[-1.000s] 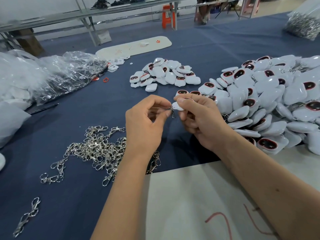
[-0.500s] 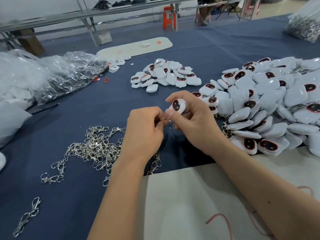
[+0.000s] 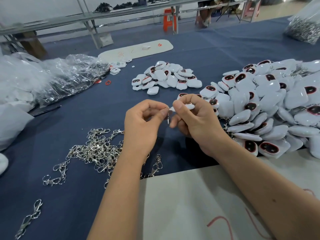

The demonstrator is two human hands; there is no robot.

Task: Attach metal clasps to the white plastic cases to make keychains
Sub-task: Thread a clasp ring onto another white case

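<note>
Since half a second ago the white plastic case (image 3: 187,106) has tipped flat, its dark window no longer facing up, and sits mostly hidden in the right hand (image 3: 195,122), pinched between curled thumb and fingers. At its 9 o'clock the left hand (image 3: 142,123) pinches the ring of a metal clasp (image 3: 168,115), which dangles between both hands; whether the ring is through the case cannot be made out. Loose clasps (image 3: 97,149) lie heaped at 8 o'clock on the blue table cloth (image 3: 225,49). At 3 o'clock spreads a large pile of cases (image 3: 270,104), cut off by the frame; a smaller pile (image 3: 166,78) lies at 12. At 10 o'clock clear plastic bags (image 3: 57,77) hold indistinct contents. At 1 o'clock a bag of metal parts (image 3: 304,28) is cropped.
</note>
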